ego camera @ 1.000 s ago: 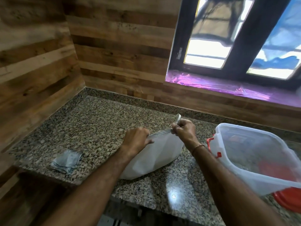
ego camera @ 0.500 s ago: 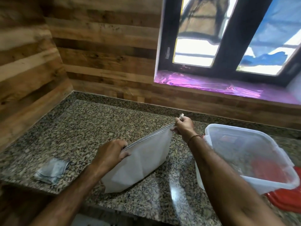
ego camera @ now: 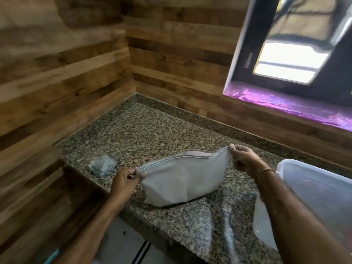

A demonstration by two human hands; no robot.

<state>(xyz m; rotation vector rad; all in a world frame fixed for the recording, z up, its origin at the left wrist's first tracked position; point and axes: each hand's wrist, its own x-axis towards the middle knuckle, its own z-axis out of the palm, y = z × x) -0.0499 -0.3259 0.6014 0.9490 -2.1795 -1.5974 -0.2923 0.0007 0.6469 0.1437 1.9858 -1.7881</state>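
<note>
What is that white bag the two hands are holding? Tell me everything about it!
The white bag looks like soft, thin cloth or plastic, creased. A grey zip strip runs along its top edge. It is stretched sideways: the left hand pinches one top corner, the right hand pinches the other, higher one. Its bottom seems to rest on the speckled stone counter.

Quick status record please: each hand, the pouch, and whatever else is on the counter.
left hand: pinches the left end of the pouch's top edge
right hand: pinches the right end, held higher
white pouch: stretched between the hands, bottom seems to rest on the counter; zip state unclear
granite counter: under the pouch
folded grey cloth: on the counter, left of the left hand
translucent container: far right
</note>
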